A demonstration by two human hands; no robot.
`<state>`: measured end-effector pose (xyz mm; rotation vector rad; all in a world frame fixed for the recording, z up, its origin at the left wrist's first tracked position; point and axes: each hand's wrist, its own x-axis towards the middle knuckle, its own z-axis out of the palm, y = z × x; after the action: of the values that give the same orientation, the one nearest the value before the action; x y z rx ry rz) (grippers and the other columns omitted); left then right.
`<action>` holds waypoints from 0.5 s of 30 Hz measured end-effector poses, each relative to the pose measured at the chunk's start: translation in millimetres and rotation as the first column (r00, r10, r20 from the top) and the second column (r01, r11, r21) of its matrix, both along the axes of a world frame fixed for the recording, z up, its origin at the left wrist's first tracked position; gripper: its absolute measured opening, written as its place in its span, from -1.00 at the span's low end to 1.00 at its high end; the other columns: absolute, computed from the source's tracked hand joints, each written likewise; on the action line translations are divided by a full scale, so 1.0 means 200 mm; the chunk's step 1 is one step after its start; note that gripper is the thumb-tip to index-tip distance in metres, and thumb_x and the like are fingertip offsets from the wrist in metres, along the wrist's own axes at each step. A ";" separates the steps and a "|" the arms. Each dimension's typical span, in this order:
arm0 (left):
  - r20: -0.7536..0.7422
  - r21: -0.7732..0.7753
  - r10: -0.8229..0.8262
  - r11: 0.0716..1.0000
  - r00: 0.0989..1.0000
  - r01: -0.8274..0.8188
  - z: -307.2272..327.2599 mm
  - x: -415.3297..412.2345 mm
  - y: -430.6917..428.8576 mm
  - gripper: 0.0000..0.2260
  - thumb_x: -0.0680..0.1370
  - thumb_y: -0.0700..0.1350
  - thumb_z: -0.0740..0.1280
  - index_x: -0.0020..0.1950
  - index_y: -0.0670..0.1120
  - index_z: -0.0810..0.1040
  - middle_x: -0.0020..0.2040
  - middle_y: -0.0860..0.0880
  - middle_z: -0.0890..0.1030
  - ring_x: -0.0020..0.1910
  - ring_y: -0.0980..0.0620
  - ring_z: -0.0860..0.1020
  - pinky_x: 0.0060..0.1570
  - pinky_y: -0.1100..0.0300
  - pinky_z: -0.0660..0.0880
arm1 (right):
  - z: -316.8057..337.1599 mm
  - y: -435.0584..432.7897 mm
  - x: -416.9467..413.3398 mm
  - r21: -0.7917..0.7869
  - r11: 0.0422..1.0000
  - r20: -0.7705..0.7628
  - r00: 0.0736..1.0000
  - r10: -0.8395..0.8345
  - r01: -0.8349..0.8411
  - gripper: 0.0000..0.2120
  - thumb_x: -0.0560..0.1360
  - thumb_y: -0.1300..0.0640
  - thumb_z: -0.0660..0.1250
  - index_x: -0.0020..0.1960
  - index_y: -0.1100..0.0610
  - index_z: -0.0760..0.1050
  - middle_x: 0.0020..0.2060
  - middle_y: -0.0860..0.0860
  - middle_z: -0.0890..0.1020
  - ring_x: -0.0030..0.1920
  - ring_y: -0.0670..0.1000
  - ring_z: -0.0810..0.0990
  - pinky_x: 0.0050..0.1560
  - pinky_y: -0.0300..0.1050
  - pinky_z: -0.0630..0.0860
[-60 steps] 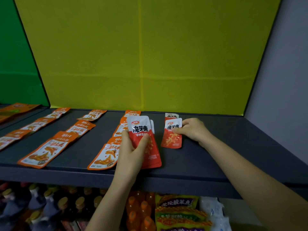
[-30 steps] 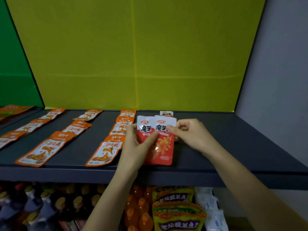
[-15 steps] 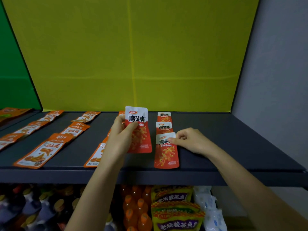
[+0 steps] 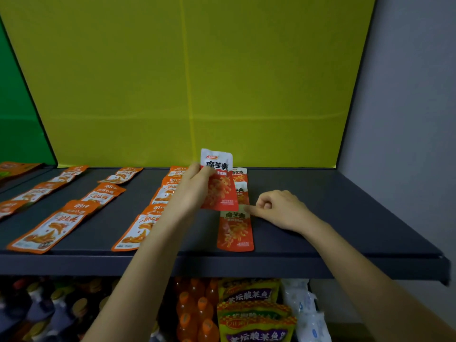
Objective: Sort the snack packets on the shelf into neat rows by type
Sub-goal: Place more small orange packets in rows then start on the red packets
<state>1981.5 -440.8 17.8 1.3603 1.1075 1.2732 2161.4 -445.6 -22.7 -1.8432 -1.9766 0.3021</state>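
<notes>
Gripping a red packet [image 4: 218, 186] by its left edge: left hand [image 4: 195, 190], thumb across the front, fingers behind. The packet stands upright, lifted off the shelf [image 4: 333, 218], white top uppermost.

Right hand [image 4: 280, 209] sits low on the shelf, just right of and below the left. Its fingers are curled in and the index tip rests on the top right corner of the front packet [image 4: 235, 230]. Cannot tell whether the thumb pinches that corner too.

Front packet lies flat, near the shelf lip, directly below the held one. Beyond it, partly hidden behind the held packet, two more red ones [image 4: 241, 192] lie in a line running to the back.

Left of the left hand: orange packets [image 4: 145, 225] flat in columns, front to back; more columns further left.

Behind everything, a yellow panel [image 4: 197, 82]. Under the arms, on the lower level, bottles [image 4: 197, 312] and yellow-purple bags [image 4: 254, 317].
</notes>
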 end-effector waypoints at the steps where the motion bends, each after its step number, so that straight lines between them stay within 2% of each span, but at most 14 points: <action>1: -0.036 0.014 -0.011 1.000 0.999 0.012 0.02 0.04 0.02 -0.85 0.58 -0.18 0.14 -0.18 -0.05 0.41 -0.27 -0.04 0.49 -0.36 0.09 0.46 -0.43 0.31 0.42 | 0.01 -0.01 0.03 0.009 1.000 0.000 1.000 -0.005 0.005 -0.64 0.41 -0.34 0.22 -0.35 -0.08 0.39 -0.39 -0.18 0.45 -0.18 -0.06 0.49 -0.17 -0.13 0.36; 4: -0.215 0.046 -0.121 0.990 0.969 0.134 0.09 0.17 0.11 -0.80 0.59 -0.20 0.12 -0.22 -0.03 0.38 -0.32 0.00 0.46 -0.41 0.12 0.42 -0.62 0.44 0.30 | 0.03 -0.04 0.15 0.027 0.999 -0.002 0.999 -0.046 0.046 -0.69 0.43 -0.29 0.23 -0.35 -0.12 0.39 -0.36 -0.17 0.49 -0.17 -0.05 0.51 -0.19 -0.14 0.36; 6: -0.337 0.025 -0.209 0.973 0.918 0.230 0.12 0.28 0.19 -0.79 0.59 -0.22 0.15 -0.23 -0.04 0.37 -0.34 -0.02 0.45 -0.47 0.12 0.42 -0.62 0.41 0.29 | 0.05 -0.09 0.24 0.044 0.995 -0.024 0.996 -0.089 0.090 -0.73 0.44 -0.25 0.25 -0.29 -0.10 0.47 -0.30 -0.14 0.57 -0.15 -0.05 0.54 -0.15 -0.12 0.42; 8: -0.432 -0.011 -0.256 0.960 0.865 0.279 0.12 0.40 0.27 -0.79 0.59 -0.22 0.19 -0.26 -0.07 0.37 -0.37 -0.04 0.44 -0.63 0.19 0.40 -0.62 0.37 0.27 | 0.07 -0.13 0.34 0.071 0.988 -0.049 0.990 -0.131 0.134 -0.76 0.44 -0.22 0.28 -0.23 -0.07 0.52 -0.25 -0.11 0.61 -0.15 -0.06 0.55 -0.10 -0.09 0.46; 11: -0.516 -0.073 -0.284 0.954 0.808 0.289 0.07 0.56 0.39 -0.77 0.56 -0.23 0.25 -0.30 -0.12 0.38 -0.41 -0.08 0.42 -0.77 0.22 0.32 -0.69 0.39 0.26 | 0.08 -0.18 0.47 0.113 0.976 -0.071 0.981 -0.180 0.187 -0.80 0.44 -0.17 0.30 -0.26 -0.07 0.51 -0.30 -0.10 0.58 -0.25 -0.11 0.51 -0.12 -0.08 0.46; 15: -0.612 -0.137 -0.268 0.963 0.745 0.233 0.00 0.69 0.55 -0.76 0.53 -0.22 0.31 -0.32 -0.15 0.37 -0.41 -0.10 0.42 -0.75 0.17 0.34 -0.72 0.41 0.21 | 0.06 -0.21 0.59 0.130 0.966 -0.095 0.973 -0.211 0.223 -0.81 0.45 -0.12 0.32 -0.30 -0.08 0.48 -0.38 -0.11 0.53 -0.37 -0.15 0.43 -0.23 -0.14 0.40</action>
<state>2119.7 -330.5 17.0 1.8925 1.3223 0.5805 2280.2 -487.8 -11.6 -1.9044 -1.6790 0.1637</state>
